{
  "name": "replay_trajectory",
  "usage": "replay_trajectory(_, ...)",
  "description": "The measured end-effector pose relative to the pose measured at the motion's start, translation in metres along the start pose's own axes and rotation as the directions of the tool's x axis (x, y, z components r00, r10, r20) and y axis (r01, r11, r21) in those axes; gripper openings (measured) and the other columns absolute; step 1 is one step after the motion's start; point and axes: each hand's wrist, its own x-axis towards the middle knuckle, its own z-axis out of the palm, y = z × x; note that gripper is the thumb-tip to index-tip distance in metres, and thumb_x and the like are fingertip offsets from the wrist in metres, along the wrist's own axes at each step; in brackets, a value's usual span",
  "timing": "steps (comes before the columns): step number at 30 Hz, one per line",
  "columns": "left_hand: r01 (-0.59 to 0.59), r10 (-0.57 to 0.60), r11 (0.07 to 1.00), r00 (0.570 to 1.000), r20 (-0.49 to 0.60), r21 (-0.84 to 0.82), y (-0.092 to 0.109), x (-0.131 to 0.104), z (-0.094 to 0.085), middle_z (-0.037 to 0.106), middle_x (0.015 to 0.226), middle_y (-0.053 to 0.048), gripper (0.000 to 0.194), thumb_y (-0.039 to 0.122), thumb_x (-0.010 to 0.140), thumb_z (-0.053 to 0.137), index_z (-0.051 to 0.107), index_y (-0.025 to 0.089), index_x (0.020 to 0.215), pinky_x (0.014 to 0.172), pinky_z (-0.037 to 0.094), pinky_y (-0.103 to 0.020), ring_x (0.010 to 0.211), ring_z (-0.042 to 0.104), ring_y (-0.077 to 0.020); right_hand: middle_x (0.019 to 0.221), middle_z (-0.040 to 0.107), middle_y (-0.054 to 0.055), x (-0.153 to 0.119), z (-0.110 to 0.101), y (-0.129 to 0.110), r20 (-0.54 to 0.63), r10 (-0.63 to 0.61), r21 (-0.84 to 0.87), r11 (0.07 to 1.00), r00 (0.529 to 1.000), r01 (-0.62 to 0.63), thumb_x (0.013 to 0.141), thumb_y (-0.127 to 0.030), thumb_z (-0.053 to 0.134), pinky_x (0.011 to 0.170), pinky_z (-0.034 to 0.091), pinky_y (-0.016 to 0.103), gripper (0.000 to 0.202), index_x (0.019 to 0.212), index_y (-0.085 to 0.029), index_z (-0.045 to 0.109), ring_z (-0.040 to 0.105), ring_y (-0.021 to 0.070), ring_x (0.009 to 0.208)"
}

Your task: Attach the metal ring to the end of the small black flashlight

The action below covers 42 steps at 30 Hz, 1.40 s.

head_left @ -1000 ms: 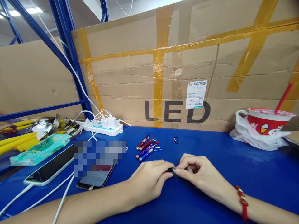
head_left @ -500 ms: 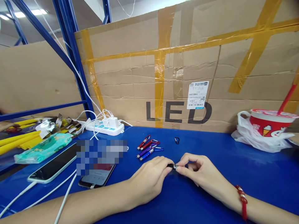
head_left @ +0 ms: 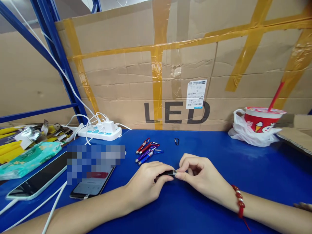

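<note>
My left hand (head_left: 148, 182) is closed round a small black keychain flashlight (head_left: 168, 173), its body partly hidden by the fingers. At the flashlight's silver end, the thumb and forefinger of my right hand (head_left: 200, 172) are pinched together; a red beaded bracelet is on that wrist. Beyond my left hand lie several more such flashlights with carabiner clips: red ones (head_left: 149, 148), a purple one (head_left: 142, 156) and a blue one (head_left: 146, 158). A loose black carabiner (head_left: 176, 141) rests on the blue table (head_left: 207, 143) farther back.
Left of my hands are a phone (head_left: 92, 185) with a cable and another phone (head_left: 36, 182). Behind them sit a white power strip (head_left: 109, 134) and a green packet (head_left: 31, 157). A red cup (head_left: 260, 122) in a plastic bag stands right. A large cardboard box (head_left: 122, 84) walls the back.
The view has turned, so the table's things appear farther left. More of the black flashlight shows between my hands, which stay together at its silver end.
</note>
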Motion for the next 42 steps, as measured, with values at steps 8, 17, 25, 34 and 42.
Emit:
replay_trajectory(8, -0.045, 0.047, 0.998, 0.996, -0.073, 0.033, -0.003, -0.002, 0.003, 0.069, 0.079, -0.004, 0.018, 0.011, 0.081, 0.056, 0.066, 0.015, 0.096, 0.066, 0.047, -0.024, 0.069, 0.061, -0.0159, 0.057, 0.048, -0.003, 0.002, -0.001, -0.001, 0.084, 0.105, 0.024, 0.994, 0.991, -0.107, 0.066, -0.043, 0.066, 0.042, 0.024, 0.022, 0.032, 0.054, -0.015, 0.054, 0.030, 0.0061, 0.044)
replay_trajectory(17, -0.059, 0.060, 0.998, 0.995, -0.085, 0.010, -0.006, -0.001, 0.004, 0.068, 0.082, -0.003, 0.019, 0.011, 0.082, 0.054, 0.063, 0.018, 0.097, 0.069, 0.047, -0.023, 0.073, 0.061, -0.0150, 0.053, 0.045, -0.003, 0.005, -0.001, 0.007, 0.084, 0.134, 0.035, 0.990, 0.987, -0.137, 0.064, -0.046, 0.066, 0.041, 0.020, 0.022, 0.034, 0.056, -0.014, 0.058, 0.028, 0.0057, 0.043)
replay_trajectory(25, 0.040, -0.039, 0.998, 0.999, 0.033, -0.045, -0.003, -0.003, 0.004, 0.064, 0.080, 0.002, 0.009, 0.015, 0.086, 0.046, 0.052, 0.021, 0.085, 0.061, 0.045, -0.016, 0.068, 0.061, -0.0104, 0.061, 0.051, -0.002, 0.004, 0.000, 0.013, 0.073, 0.116, 0.094, 0.988, 0.991, -0.122, 0.058, -0.047, 0.073, 0.040, 0.021, 0.021, 0.037, 0.057, -0.013, 0.059, 0.031, 0.0039, 0.042)
replay_trajectory(34, -0.026, 0.022, 0.999, 0.995, 0.094, 0.041, -0.007, -0.004, 0.004, 0.063, 0.083, -0.003, 0.014, 0.017, 0.089, 0.040, 0.053, 0.020, 0.085, 0.068, 0.046, -0.023, 0.075, 0.060, -0.0153, 0.056, 0.048, -0.004, 0.003, -0.001, 0.005, 0.156, 0.149, 0.125, 0.978, 0.976, -0.169, 0.060, -0.051, 0.070, 0.040, 0.022, 0.020, 0.041, 0.054, -0.013, 0.054, 0.031, 0.0038, 0.044)
replay_trajectory(42, -0.077, 0.074, 0.995, 0.996, 0.050, 0.061, -0.004, -0.002, 0.003, 0.065, 0.091, -0.001, 0.023, 0.013, 0.089, 0.042, 0.055, 0.024, 0.105, 0.073, 0.045, -0.025, 0.081, 0.059, -0.0153, 0.039, 0.036, -0.009, 0.007, -0.004, 0.006, 0.234, 0.251, 0.165, 0.942, 0.939, -0.293, 0.059, -0.047, 0.071, 0.038, 0.014, 0.020, 0.038, 0.054, -0.013, 0.055, 0.023, 0.0030, 0.038)
